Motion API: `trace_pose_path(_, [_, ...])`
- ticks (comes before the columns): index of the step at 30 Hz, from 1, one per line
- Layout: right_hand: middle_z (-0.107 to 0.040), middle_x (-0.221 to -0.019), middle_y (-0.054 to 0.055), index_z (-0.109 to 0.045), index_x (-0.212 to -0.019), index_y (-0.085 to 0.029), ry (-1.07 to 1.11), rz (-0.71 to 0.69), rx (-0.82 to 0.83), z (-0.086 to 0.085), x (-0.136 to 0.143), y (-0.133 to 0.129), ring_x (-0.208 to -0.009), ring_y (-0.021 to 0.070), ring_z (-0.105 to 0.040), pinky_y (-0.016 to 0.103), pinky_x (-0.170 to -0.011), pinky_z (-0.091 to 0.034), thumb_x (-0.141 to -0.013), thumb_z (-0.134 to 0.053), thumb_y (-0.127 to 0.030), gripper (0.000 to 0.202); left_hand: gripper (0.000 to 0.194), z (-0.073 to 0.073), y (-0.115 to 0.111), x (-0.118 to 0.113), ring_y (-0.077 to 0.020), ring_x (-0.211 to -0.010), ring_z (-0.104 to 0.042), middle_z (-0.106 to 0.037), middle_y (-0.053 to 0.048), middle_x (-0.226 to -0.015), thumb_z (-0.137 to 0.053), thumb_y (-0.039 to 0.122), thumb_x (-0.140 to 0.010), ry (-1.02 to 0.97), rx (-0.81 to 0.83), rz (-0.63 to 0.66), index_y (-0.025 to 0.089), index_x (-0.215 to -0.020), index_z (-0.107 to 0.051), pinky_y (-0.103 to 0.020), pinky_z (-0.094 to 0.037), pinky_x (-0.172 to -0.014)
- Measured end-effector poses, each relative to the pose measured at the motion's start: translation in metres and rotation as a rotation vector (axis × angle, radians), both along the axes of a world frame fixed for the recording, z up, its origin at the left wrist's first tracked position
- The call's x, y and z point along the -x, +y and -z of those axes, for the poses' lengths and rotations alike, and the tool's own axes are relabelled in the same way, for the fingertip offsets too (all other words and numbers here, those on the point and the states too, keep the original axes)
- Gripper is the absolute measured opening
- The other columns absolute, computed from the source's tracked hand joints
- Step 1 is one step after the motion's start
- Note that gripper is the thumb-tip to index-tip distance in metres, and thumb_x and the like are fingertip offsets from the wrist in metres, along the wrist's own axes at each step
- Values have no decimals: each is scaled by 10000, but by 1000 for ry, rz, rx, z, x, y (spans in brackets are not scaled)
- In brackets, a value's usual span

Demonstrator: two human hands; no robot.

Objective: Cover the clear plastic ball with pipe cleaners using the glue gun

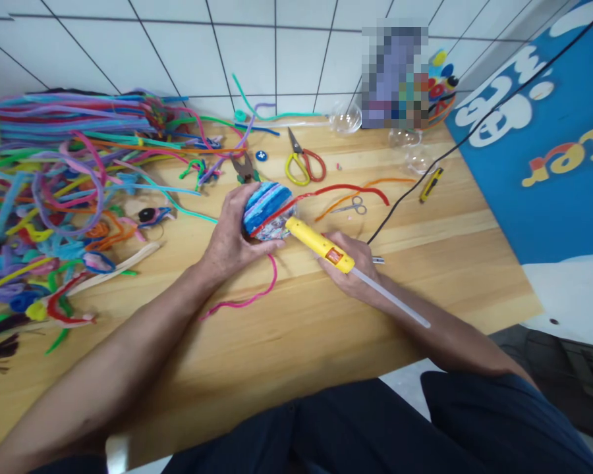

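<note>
My left hand point(232, 230) is wrapped round a ball point(267, 209) banded with blue, purple and white pipe cleaners. A red pipe cleaner point(336, 189) lies across the ball and its loose end sticks out to the right. In my right hand point(350, 263) is a yellow hot glue gun point(316, 243), its nozzle close to the ball's right side; I cannot tell whether they touch. A clear glue stick point(393, 299) juts from the gun's back end. Below the ball, a pink pipe cleaner point(250, 299) curls over the table.
Pipe cleaners point(79, 125) in many colours are heaped at the left. Behind the ball lie pliers point(246, 170) and yellow-red scissors point(301, 164). Small scissors point(350, 207), a yellow cutter point(431, 185) and a black cable point(405, 191) are to the right. Clear balls point(346, 120) stand near the wall.
</note>
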State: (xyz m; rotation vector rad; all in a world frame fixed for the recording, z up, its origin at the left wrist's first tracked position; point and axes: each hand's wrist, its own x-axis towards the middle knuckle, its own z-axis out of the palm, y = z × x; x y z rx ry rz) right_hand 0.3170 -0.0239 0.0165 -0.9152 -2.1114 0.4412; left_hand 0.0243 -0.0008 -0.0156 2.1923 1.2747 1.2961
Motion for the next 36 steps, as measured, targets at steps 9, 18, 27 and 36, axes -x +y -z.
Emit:
trace_pose_path(9, [-796,-919,17,-694,-1219,-246,-9,-35,-43,-1,3,-5,-742,177,-764,300,-710,-643,-992,-679,-184,236,1077,-4,-2,-4,-395,-1523,-561,-560,-170,-1610,-917,690,-806,-5,1,3,314,-1658,-375,-618,-469,-1294])
trace_pose_path(18, [-799,-924,20,-645,-1237,-234,-57,-85,-154,2,11,-8,-766,182,-783,284,-696,-637,-1009,-656,-158,240,982,-7,-3,-4,-370,-1536,-555,-568,-125,-1633,-793,764,-898,39,8,-3,281,-1647,-382,-642,-503,-1282])
trace_pose_path(27, [-770,-868,13,-697,-1151,-258,-29,59,-16,-4,3,-7,-682,182,-716,308,-657,-597,-997,-684,-228,157,1100,-5,-2,-5,-398,-1527,-557,-568,-188,-1607,-940,641,-803,31,-3,3,283,-1670,-365,-632,-480,-1275])
trace_pose_path(36, [-725,-744,-4,-721,-1079,-264,-84,41,38,1,-1,-14,-585,184,-668,305,-580,-566,-973,-715,-279,107,1131,-5,-4,-13,-409,-1536,-546,-559,-171,-1615,-1001,478,-758,-32,26,-3,333,-1680,-362,-650,-472,-1282])
